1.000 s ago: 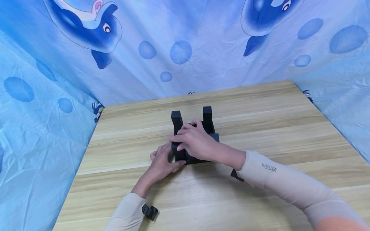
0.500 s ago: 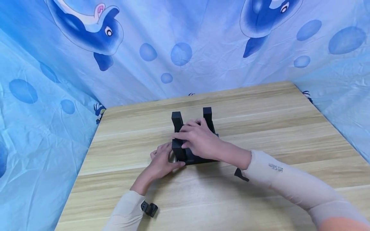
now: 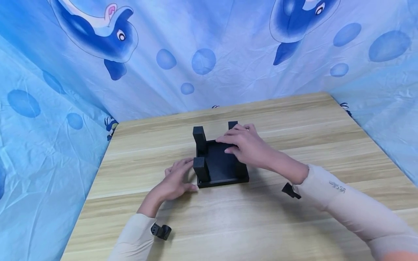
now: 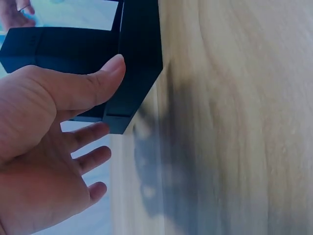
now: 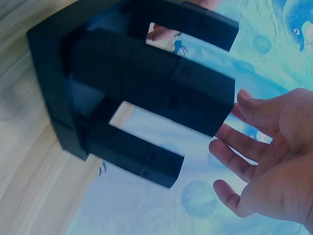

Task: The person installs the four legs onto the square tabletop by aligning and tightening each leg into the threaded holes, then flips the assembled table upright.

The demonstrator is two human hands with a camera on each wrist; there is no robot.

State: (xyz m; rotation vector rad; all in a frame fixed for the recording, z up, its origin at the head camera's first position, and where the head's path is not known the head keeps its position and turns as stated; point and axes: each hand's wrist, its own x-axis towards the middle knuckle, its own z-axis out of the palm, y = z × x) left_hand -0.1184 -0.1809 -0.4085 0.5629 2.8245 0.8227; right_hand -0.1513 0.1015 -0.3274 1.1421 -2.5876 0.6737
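A small black upturned table [image 3: 222,159] lies on the wooden tabletop in the head view, its square legs pointing up. My left hand [image 3: 173,183] is at its left side, fingers loosely spread. In the left wrist view, the thumb [image 4: 93,88] lies across the front of the black frame [image 4: 139,54], while the other fingers are apart from it. Over the right-hand legs is my right hand [image 3: 251,146], hiding most of them. Seen from the right wrist, its relaxed fingers [image 5: 232,156] are close by the end of a black leg [image 5: 161,85]; contact is unclear.
The wooden tabletop [image 3: 222,224] extends on all sides of the small table. Blue curtains [image 3: 235,83] with dolphin and bubble prints hang behind and beside it. A small black device [image 3: 161,231] is at the left cuff, another [image 3: 290,190] at the right.
My right hand has moved from the left legs across to the right ones, uncovering the left legs and flat middle. The left hand has drawn slightly left. The small table has stayed put.
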